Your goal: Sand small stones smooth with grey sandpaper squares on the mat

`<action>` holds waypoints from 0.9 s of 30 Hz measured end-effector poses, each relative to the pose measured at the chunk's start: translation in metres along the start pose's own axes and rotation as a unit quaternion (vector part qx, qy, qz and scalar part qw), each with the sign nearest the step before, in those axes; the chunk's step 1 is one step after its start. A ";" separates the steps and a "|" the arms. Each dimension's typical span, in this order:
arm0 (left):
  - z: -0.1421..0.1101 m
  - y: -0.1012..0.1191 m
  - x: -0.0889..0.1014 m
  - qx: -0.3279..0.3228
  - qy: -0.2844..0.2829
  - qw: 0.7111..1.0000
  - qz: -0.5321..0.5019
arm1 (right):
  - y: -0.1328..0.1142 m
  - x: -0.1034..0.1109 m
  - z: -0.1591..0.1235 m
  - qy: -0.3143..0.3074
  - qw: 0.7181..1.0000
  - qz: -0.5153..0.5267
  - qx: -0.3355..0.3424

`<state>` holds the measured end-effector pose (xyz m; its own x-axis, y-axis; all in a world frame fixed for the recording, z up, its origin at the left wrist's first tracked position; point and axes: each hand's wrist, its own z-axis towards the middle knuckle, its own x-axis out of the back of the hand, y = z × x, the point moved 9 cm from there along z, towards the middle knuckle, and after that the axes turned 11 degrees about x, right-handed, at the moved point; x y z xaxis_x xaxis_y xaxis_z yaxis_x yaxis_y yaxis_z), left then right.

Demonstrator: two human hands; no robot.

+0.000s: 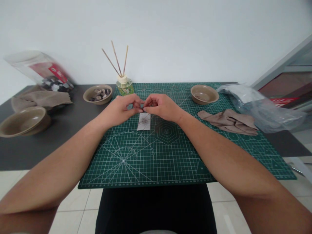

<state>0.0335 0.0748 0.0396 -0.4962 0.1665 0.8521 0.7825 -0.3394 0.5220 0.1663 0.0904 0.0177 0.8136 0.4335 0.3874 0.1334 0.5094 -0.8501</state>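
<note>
My left hand (126, 108) and my right hand (159, 106) meet above the green cutting mat (136, 172). Thumbs and fingers of both are pinched together, almost touching. Whatever sits between the fingertips is too small and hidden to name. Just below them a small white rectangle (144, 122) with a dark, crack-like pattern lies on the mat, its top edge near my fingers. To the left of my hands is a bowl (90, 100) with several dark-and-light round pieces (101, 93) in it. A second bowl (208, 96), with some small bits at its bottom, stands to the right.
A glass reed diffuser (125, 87) with three sticks stands behind my left hand. At left are another bowl (23, 122), a brown cloth (44, 100) and a clear bag (48, 70) of dark pieces. A crumpled cloth (230, 121) and a plastic bag (262, 107) lie at right.
</note>
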 end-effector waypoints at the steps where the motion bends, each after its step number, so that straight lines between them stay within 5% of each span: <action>1: 0.001 -0.001 -0.003 0.003 -0.010 1.000 -0.003 | 0.002 -0.002 0.000 -0.004 1.000 0.013 -0.007; 9: 0.007 -0.011 -0.022 -0.002 -0.040 0.997 -0.065 | 0.019 -0.011 -0.001 -0.017 0.996 0.069 -0.058; 19: 0.006 -0.004 -0.023 -0.032 -0.043 0.998 -0.019 | 0.017 -0.009 -0.004 -0.098 0.995 -0.026 -0.007; 22: 0.005 -0.004 -0.020 -0.036 -0.027 0.999 -0.016 | 0.016 -0.008 -0.004 -0.085 0.996 -0.036 0.008; 27: 0.004 -0.002 -0.017 -0.055 -0.004 0.997 -0.054 | 0.018 -0.005 0.000 -0.022 0.994 0.107 0.018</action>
<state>0.0417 0.0768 0.0242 -0.5709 0.2152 0.7923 0.6786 -0.4195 0.6029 0.1643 0.0974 0.0004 0.7956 0.5663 0.2155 -0.0607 0.4283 -0.9016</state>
